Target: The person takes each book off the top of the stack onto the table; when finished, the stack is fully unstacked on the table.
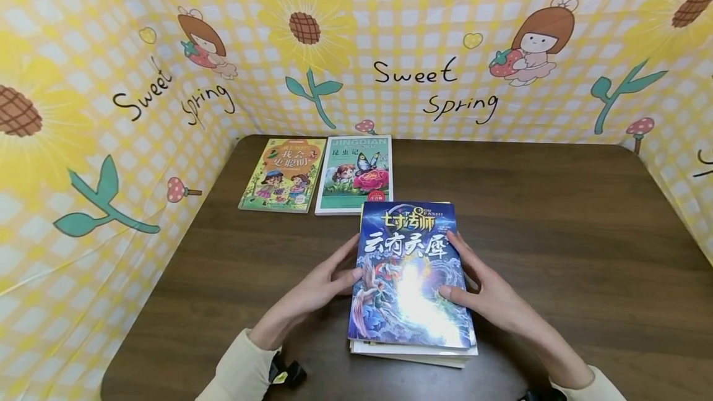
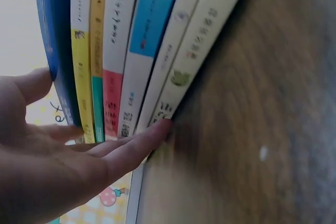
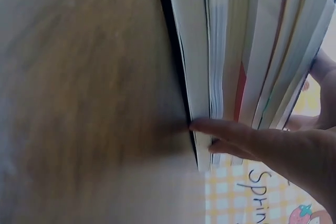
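Note:
A stack of several books stands near the front middle of the table, topped by a glossy blue book (image 1: 409,277) with a bright glare on its cover. My left hand (image 1: 320,283) holds the stack's left side, thumb at the top book's edge. In the left wrist view its fingers run across the coloured spines (image 2: 113,77) down to the lowest book. My right hand (image 1: 487,293) holds the opposite side, its thumb lying on the blue cover. The right wrist view shows its fingertips against the page edges (image 3: 231,66), reaching the bottom book.
An orange-and-yellow children's book (image 1: 284,175) and a green-and-white book with a butterfly (image 1: 356,175) lie side by side at the table's back left. A yellow checked cloth (image 1: 390,36) hangs around the brown wooden table (image 1: 557,234).

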